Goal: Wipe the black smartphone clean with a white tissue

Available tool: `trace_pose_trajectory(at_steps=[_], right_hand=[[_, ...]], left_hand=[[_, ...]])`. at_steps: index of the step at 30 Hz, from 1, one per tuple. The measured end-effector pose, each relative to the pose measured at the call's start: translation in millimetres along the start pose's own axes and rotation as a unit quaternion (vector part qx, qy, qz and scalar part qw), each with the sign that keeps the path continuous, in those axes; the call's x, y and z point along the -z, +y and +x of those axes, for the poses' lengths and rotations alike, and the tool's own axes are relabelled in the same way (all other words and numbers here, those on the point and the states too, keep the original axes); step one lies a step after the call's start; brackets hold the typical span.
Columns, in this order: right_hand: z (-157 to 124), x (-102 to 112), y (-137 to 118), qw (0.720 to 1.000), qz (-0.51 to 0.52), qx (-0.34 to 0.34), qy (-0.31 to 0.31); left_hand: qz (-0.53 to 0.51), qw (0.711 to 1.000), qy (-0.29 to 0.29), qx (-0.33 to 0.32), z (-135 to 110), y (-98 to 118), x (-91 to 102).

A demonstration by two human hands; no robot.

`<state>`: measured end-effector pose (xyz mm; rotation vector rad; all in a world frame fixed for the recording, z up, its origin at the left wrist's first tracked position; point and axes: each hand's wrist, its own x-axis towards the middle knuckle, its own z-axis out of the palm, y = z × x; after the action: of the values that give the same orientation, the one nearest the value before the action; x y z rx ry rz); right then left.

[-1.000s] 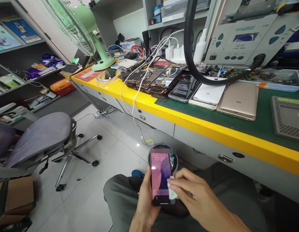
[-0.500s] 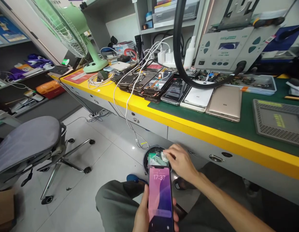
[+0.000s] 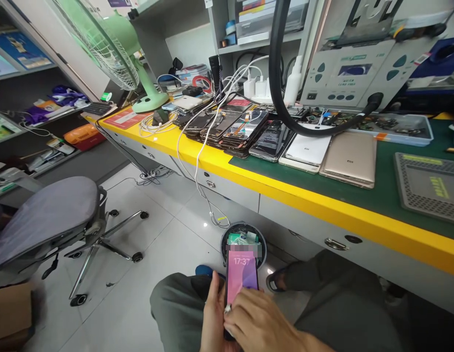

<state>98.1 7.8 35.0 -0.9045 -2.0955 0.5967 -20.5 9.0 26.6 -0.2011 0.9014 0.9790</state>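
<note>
left grip (image 3: 214, 318) wrapped round phone (image 3: 242, 274) | right grip (image 3: 256, 322) fingers resting on its lower screen

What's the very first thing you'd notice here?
The glowing pink phone screen at the bottom, held in the left hand while the right hand covers its lower part. Behind it, the bright yellow-edged workbench carries a row of stacked dark phones, and a big mint-green fan stands at its far end.
</note>
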Motion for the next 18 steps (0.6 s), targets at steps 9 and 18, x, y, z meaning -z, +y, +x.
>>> trace_pose_trajectory(at_steps=[9,18], right_hand=[[31,-3,33,1.0,-0.022,0.018,-0.008],[69,32,71,0.974,0.085,-0.188,0.094]], left_hand=[[0.104,0.994,-0.042,-0.009,6,4,32.2],[0.374,0.915,-0.057,-0.139,-18,7,22.5]])
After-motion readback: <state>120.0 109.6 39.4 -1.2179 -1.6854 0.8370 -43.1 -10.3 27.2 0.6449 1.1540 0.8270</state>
